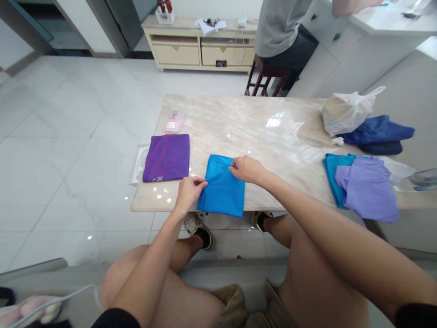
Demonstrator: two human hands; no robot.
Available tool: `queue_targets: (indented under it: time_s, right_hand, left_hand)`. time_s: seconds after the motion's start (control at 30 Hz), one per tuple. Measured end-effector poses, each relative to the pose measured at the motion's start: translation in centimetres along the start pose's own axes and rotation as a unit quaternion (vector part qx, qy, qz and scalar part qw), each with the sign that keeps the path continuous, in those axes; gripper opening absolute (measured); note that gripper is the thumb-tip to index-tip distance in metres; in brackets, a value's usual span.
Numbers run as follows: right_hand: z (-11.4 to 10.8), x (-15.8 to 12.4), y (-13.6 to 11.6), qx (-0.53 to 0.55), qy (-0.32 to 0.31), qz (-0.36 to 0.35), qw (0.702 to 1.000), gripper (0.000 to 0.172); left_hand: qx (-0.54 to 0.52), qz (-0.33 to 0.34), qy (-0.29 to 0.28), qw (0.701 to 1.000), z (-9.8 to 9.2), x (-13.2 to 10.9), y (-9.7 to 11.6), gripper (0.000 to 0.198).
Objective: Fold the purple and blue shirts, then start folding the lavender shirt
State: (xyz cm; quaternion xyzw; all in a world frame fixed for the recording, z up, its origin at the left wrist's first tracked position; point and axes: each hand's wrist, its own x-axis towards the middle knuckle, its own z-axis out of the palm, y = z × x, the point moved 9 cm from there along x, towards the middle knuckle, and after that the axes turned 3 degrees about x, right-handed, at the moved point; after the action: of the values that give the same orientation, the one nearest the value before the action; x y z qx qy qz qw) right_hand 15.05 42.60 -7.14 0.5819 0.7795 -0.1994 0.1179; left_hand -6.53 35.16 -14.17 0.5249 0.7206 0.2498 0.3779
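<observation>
A bright blue folded cloth lies flat on the marble-patterned table, its lower edge reaching slightly past the table's front edge. My left hand is closed, thumb and fingers pinching at the cloth's left edge. At the upper right edge, my right hand is closed too, with its fingertips pinched on the fabric. Left of the blue cloth is a folded purple cloth with small pale lettering along its lower edge.
Toward the table's right end are a lavender cloth over a teal cloth, dark blue cloth and a white plastic bag. A small pink item is behind the purple cloth. A person sits on a stool beyond the table.
</observation>
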Motion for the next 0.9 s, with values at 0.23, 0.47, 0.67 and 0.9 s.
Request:
queue_targets:
  time_s: [0.23,0.47,0.67,0.9]
  right_hand:
    - [-0.1,1.9,-0.7,0.002,0.008,0.007,1.000,0.040]
    - [0.6,2.9,-3.1,-0.001,-0.003,-0.039,0.999,0.035]
    - [2.0,1.7,-6.8,0.005,0.010,-0.224,0.975,0.037]
    - [5.8,1.9,-7.2,0.020,0.000,-0.346,0.938,0.047]
  left_hand:
    - [0.016,-0.022,0.015,1.000,0.6,0.0,-1.0,0.004]
    - [0.070,-0.047,-0.004,0.996,0.6,-0.4,-0.8,0.009]
    - [0.303,-0.020,0.025,0.952,-1.4,-4.0,3.8,0.023]
    - [0.377,-0.006,-0.110,0.920,1.1,-6.2,3.6,0.029]
